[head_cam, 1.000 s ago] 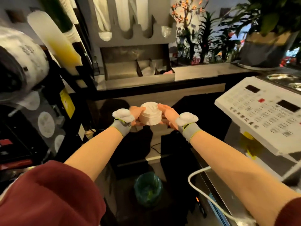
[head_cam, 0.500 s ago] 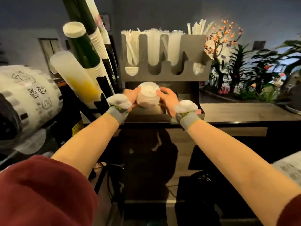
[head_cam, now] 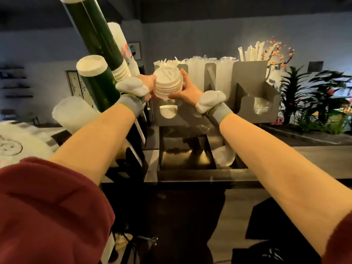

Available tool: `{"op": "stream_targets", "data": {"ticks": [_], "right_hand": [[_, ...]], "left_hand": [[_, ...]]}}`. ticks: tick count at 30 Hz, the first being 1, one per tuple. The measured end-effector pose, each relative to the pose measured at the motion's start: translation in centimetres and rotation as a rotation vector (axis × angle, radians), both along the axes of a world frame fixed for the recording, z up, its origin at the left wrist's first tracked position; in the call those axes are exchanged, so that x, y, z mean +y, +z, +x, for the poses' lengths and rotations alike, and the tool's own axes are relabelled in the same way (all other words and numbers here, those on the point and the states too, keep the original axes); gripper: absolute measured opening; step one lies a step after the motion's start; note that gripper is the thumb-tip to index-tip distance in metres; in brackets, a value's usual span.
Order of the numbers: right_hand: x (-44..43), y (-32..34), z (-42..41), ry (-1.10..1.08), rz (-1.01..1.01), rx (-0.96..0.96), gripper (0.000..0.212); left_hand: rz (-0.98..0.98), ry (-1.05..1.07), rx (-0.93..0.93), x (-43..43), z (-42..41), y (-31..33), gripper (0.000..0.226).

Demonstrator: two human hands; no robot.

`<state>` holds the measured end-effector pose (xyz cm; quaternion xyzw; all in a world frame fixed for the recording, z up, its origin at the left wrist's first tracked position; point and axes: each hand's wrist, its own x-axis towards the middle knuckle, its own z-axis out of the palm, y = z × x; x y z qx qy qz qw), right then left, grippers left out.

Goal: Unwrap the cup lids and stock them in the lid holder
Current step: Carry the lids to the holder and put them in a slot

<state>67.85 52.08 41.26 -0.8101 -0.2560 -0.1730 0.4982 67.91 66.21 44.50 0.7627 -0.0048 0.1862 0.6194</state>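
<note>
A short stack of white cup lids is pinched between both palms, tilted with its top face toward me. My left hand presses its left side and my right hand its right side and underside. The stack hovers in front of the upper left slot of the grey lid holder. A white lid shows in the round cut-out just below the stack. The holder's middle slots hold tall columns of clear lids, and the right slot shows clear lids low down.
Dark green cup dispensers with white cups slant up at the left, close to my left wrist. Wrapped straws stick up behind the holder. A steel counter runs right, with plants behind it. A printed film roll lies at far left.
Both hands have lifted the lid stack from low in front of the holder's base up to its top left slot. The view has tilted upward with them.
</note>
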Motion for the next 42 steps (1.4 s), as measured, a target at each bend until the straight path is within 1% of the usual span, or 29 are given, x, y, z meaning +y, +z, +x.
{"op": "stream_targets", "data": {"ticks": [2,5,7,10,12,14,16,19,22,24,28,32,37,42], "right_hand": [[0.0,-0.1,1.0,-0.028,-0.063,-0.064,0.098],[0.1,-0.3,3.0,-0.126,-0.161,-0.106,0.099],[0.0,-0.5,3.9,-0.186,-0.219,-0.121,0.101],[-0.1,-0.7,4.9,-0.265,-0.253,-0.202,0.099],[-0.1,-0.7,5.6,-0.293,-0.278,-0.25,0.093],[0.0,-0.8,6.0,-0.32,-0.338,-0.312,0.085],[-0.1,-0.9,6.2,-0.312,-0.369,-0.354,0.08],[-0.4,-0.9,6.3,-0.307,-0.415,-0.373,0.08],[-0.5,-1.3,6.2,-0.334,-0.532,-0.354,0.082],[-0.3,-1.9,6.2,-0.372,-0.589,-0.312,0.079],[-0.4,-2.2,6.5,-0.386,-0.599,-0.267,0.076],[-0.5,-1.9,6.6,-0.372,-0.627,-0.234,0.08],[-1.1,-1.9,6.4,-0.37,-0.718,-0.304,0.086],[-1.4,-1.7,6.1,-0.395,-0.87,-0.4,0.084]], "left_hand": [[0.029,0.029,-0.061,-0.4,1.2,0.0,0.008],[0.11,0.108,-0.14,-1.3,3.0,-0.4,0.013],[0.246,0.162,-0.135,-1.6,3.9,-0.3,0.018],[0.496,0.272,-0.064,-2.1,4.6,0.1,0.026],[0.637,0.379,-0.05,-2.6,5.3,-0.3,0.035],[0.728,0.472,-0.055,-2.9,5.5,-0.8,0.038],[0.752,0.508,-0.046,-2.9,6.0,-1.2,0.037],[0.724,0.534,-0.045,-2.9,6.2,-1.6,0.038],[0.83,0.65,-0.041,-2.6,6.4,-2.5,0.04],[0.868,0.683,-0.013,-2.3,6.7,-3.4,0.04],[0.876,0.664,-0.016,-2.3,7.5,-4.3,0.04],[0.877,0.656,-0.008,-2.1,7.6,-4.3,0.039],[0.92,0.642,-0.055,-1.3,7.3,-4.4,0.042],[1.059,0.621,-0.105,-0.9,7.0,-4.9,0.04]]}}
